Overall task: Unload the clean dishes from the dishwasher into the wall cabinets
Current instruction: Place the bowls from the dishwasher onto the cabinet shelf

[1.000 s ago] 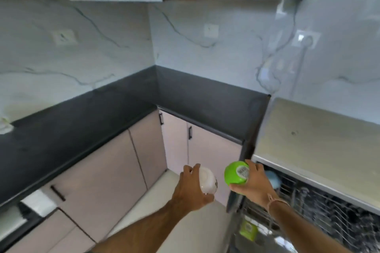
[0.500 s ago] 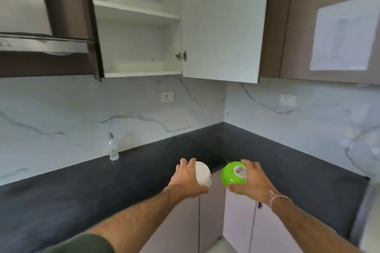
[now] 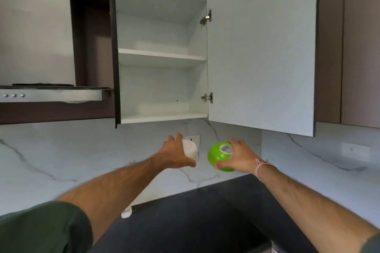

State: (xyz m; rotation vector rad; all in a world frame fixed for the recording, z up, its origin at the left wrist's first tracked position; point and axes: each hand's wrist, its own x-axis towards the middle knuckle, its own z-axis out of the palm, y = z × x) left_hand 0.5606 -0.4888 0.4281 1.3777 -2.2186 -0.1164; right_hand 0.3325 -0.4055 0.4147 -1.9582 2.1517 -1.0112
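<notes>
The left hand (image 3: 174, 155) grips a white bowl (image 3: 190, 149), the right hand (image 3: 239, 158) a green bowl (image 3: 219, 155), both held below the open wall cabinet (image 3: 156, 33). Lift each over the lower shelf (image 3: 164, 117) lip, set it well back, clear of the door (image 3: 261, 51).

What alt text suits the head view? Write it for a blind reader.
The left hand grips a white bowl and the right hand a green bowl, both held below an open wall cabinet with white shelves. A dark countertop lies underneath.
</notes>
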